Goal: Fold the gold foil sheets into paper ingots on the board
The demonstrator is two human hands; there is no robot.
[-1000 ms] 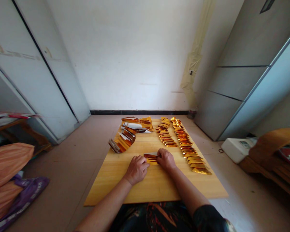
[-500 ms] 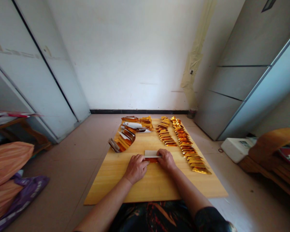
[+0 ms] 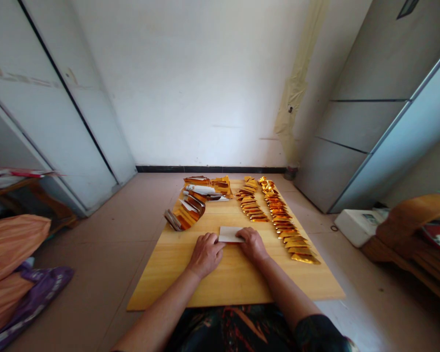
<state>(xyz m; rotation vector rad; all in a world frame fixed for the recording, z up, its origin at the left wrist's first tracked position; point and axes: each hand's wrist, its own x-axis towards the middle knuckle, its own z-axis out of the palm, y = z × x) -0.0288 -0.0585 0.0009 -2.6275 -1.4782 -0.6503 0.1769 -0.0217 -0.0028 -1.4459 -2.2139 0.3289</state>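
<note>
A small sheet of foil paper (image 3: 230, 233) lies on the wooden board before me, its pale backing facing up and a thin orange-gold strip along its near edge. My left hand (image 3: 207, 254) grips its left end, thumb toward the near edge. At the right end, the fingers of my right hand (image 3: 253, 244) are closed on the paper. Folded gold foil pieces (image 3: 278, 215) form a long overlapping row on the right, with a shorter row (image 3: 252, 203) beside it. Loose gold foil sheets (image 3: 190, 210) are heaped at the back left.
The wooden board (image 3: 176, 288) stands close in front of my lap. Orange and purple bags (image 3: 33, 288) lie on the floor at left. A white box (image 3: 357, 227) and wooden furniture (image 3: 407, 225) are at right, near a grey refrigerator (image 3: 355, 112).
The pale side of the sheet now reaches lower, so less of the orange strip along the near edge shows. Both hands have stayed nearly in place at its ends.
</note>
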